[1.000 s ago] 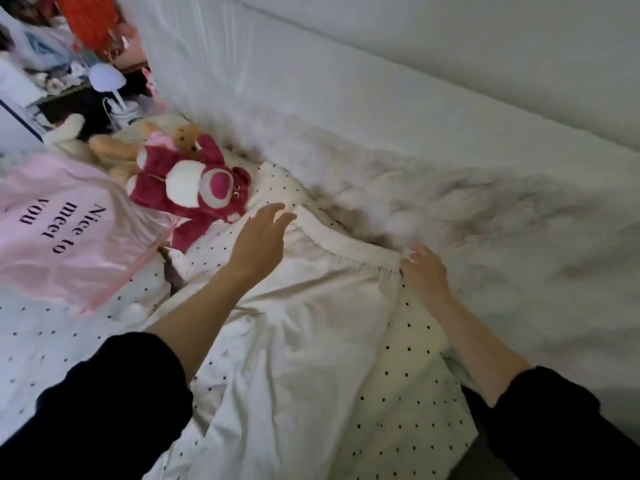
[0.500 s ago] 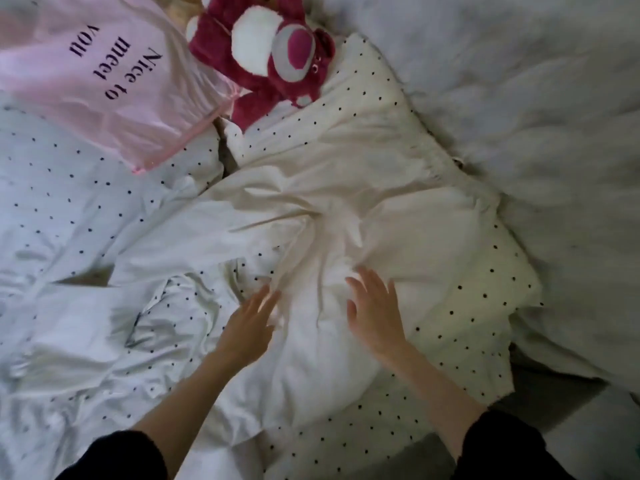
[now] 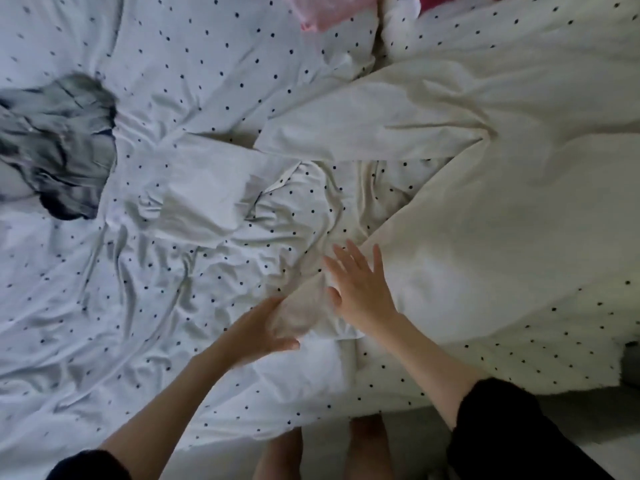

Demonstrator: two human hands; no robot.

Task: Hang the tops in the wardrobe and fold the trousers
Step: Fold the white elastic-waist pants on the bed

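Note:
Cream trousers (image 3: 491,188) lie spread on the polka-dot bed sheet (image 3: 173,271), one leg stretching left across the middle, the other running down toward the bed's near edge. My left hand (image 3: 259,332) grips the hem end of the nearer leg, fingers tucked under the cloth. My right hand (image 3: 360,289) lies flat with straight, spread fingers on that same leg, just right of the left hand. A grey and dark garment (image 3: 59,143) sits crumpled at the left of the bed.
A pink bag (image 3: 329,12) and a bit of a red plush toy (image 3: 436,0) show at the top edge. The bed's near edge runs along the bottom, with my bare legs (image 3: 325,452) and the pale floor below it.
The view has swung down and left along the bed. Both hands slid from the waistband down the trousers to the leg end; my left hand has taken hold of the hem.

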